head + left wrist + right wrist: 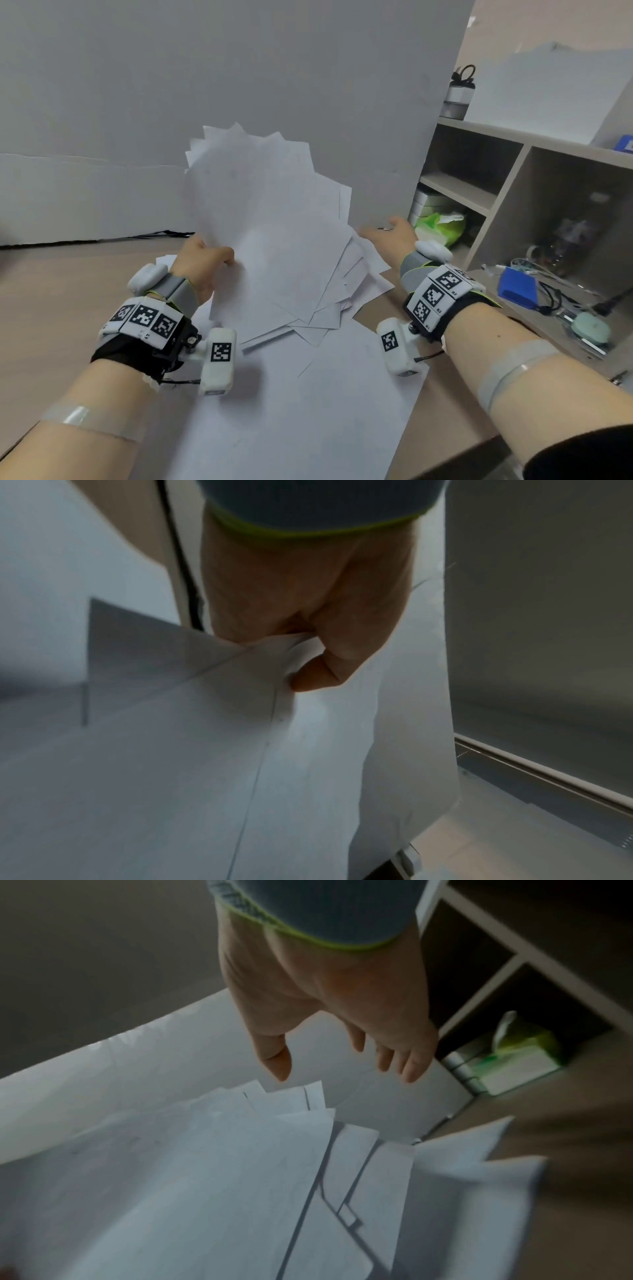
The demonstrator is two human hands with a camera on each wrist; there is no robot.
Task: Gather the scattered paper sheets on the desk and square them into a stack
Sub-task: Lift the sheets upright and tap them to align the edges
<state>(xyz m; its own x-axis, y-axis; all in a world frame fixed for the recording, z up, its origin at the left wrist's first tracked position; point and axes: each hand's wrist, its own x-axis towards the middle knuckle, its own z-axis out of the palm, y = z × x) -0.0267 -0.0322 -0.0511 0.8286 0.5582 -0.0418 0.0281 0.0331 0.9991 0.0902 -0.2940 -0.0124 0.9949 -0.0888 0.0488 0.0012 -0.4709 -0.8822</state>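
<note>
Gathering is under way: the left hand pinches a ragged fan of paper sheets tilted up off the worktop, the right hand hovers open beside their far edge, seemingly not touching. Next, collect the loose sheets below, then tap edges square

An office workspace: a wooden table, grey partition panels, open shelving holding tissues and cables.
</note>
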